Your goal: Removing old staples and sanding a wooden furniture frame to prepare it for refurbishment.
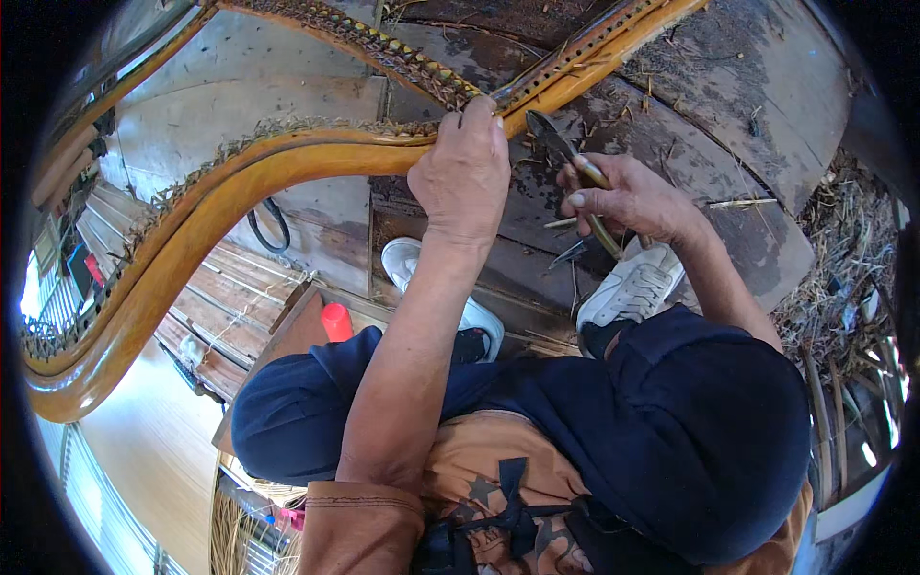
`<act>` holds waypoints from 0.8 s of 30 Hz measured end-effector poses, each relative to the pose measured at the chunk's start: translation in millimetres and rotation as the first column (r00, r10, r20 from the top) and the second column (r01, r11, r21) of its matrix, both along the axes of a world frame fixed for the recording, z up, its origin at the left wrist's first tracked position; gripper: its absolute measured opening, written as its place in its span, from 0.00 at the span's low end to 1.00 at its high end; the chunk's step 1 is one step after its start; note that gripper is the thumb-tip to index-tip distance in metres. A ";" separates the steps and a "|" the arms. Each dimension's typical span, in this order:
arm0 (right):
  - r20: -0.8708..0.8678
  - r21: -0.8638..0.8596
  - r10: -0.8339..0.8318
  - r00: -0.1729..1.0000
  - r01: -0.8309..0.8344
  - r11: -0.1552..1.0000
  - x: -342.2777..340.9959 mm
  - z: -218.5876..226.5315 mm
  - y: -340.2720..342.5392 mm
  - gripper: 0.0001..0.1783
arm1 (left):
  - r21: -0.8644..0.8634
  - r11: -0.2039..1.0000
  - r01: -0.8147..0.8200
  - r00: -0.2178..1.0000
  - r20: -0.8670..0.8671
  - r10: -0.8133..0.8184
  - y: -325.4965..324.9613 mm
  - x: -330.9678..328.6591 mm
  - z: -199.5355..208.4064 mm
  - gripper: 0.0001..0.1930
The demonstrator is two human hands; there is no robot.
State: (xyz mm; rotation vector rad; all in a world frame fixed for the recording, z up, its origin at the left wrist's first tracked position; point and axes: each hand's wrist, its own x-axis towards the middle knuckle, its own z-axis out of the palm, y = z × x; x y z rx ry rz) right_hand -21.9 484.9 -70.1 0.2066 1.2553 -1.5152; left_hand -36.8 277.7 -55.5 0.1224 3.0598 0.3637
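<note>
A glossy orange-brown wooden frame [307,161] curves across the upper view, with a line of small dark holes and cut strand ends along its edge. My left hand [465,163] is closed over it near the joint where a woven strip [383,48] meets the frame. Its fingertips are partly hidden, so a thin strand in them cannot be made out. Just right of it, my right hand [628,196] grips pliers [592,171] with a dark head and yellowish curved handles. The pliers' head lies beside the frame's lower edge, close to my left fingers.
Dark worn boards [671,153] scattered with cane scraps lie under my white shoes [632,283]. A heap of dry shavings [834,259] is at the right. At left are a red cylindrical item [336,322], stacked wooden slats [225,321] and a dark loop [269,227].
</note>
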 end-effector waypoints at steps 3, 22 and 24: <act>0.024 -0.015 -0.041 0.999 0.042 0.999 3.6 -1.5 -3.4 0.16 | -0.003 0.999 0.039 0.999 -0.031 -0.039 -2.4 -4.1 -4.4 0.07; 0.233 -0.177 -0.027 0.972 0.069 0.982 -8.1 -5.0 -23.5 0.13 | 0.526 0.436 -0.730 0.655 0.720 0.229 20.9 38.4 2.1 0.15; 0.237 -0.198 -0.019 0.971 0.068 0.978 -11.3 -5.5 -25.0 0.13 | 0.541 0.383 -0.749 0.643 0.732 0.225 22.3 36.3 3.4 0.15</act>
